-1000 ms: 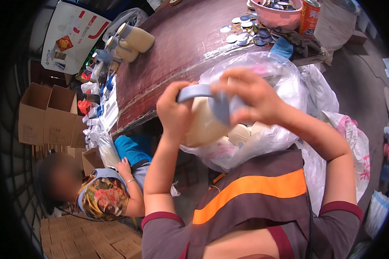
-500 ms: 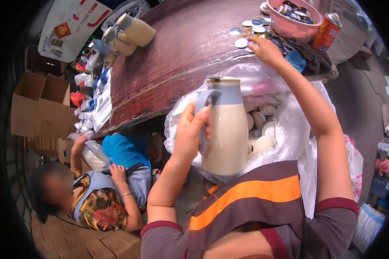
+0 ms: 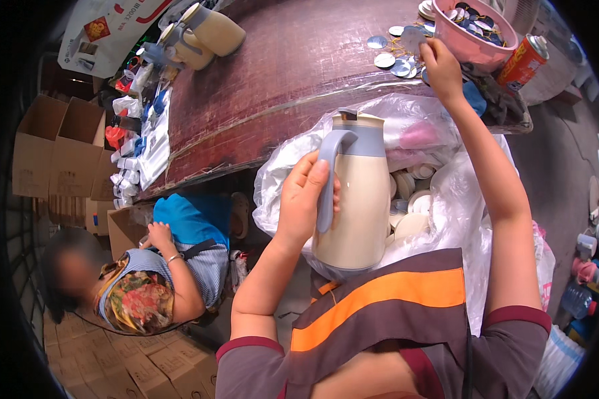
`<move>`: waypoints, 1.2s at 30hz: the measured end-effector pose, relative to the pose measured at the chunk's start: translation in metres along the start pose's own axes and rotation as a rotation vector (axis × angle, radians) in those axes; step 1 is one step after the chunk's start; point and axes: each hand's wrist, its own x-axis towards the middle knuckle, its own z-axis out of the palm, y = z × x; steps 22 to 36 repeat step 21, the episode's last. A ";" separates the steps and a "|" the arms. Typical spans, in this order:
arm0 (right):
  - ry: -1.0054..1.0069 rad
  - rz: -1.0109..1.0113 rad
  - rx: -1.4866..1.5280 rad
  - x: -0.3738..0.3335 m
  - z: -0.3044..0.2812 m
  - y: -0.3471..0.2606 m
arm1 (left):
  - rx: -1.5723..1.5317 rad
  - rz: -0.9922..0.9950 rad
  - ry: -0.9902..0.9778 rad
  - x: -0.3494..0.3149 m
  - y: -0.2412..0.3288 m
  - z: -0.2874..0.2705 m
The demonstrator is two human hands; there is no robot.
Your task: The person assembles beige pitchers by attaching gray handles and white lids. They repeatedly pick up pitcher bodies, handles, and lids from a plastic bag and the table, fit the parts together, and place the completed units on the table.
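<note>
My left hand (image 3: pixel 303 197) is wrapped round the grey handle of a cream thermos jug (image 3: pixel 359 213), which stands upright in front of my apron. The jug has a grey-blue collar and a dark spout piece at its top. Over the table's far right part, my right hand (image 3: pixel 444 72) pinches a round hang tag (image 3: pixel 412 40), blurred and greyish, by its edge. Below and beside it lie several more round tags (image 3: pixel 384 60), white and blue, with yellow strings. A pink basin (image 3: pixel 469 41) full of such tags stands just right of my fingers.
Under the jug, a clear plastic bag (image 3: pixel 476 233) holds several cream round lids (image 3: pixel 412 226). More cream jugs (image 3: pixel 217 32) stand on the dark red table (image 3: pixel 246 100). An orange spray can (image 3: pixel 522 63) is by the basin. Left, a co-worker (image 3: pixel 146 286) sits near cardboard boxes (image 3: pixel 73 149).
My right hand has moved up and right, lifting a round tag from the pile. The jug stays in my left hand, slightly shifted right. The co-worker's hands have moved.
</note>
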 end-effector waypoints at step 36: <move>-0.812 0.741 1.356 -0.122 -0.080 -0.150 | 0.258 0.606 0.175 0.017 -0.005 -0.009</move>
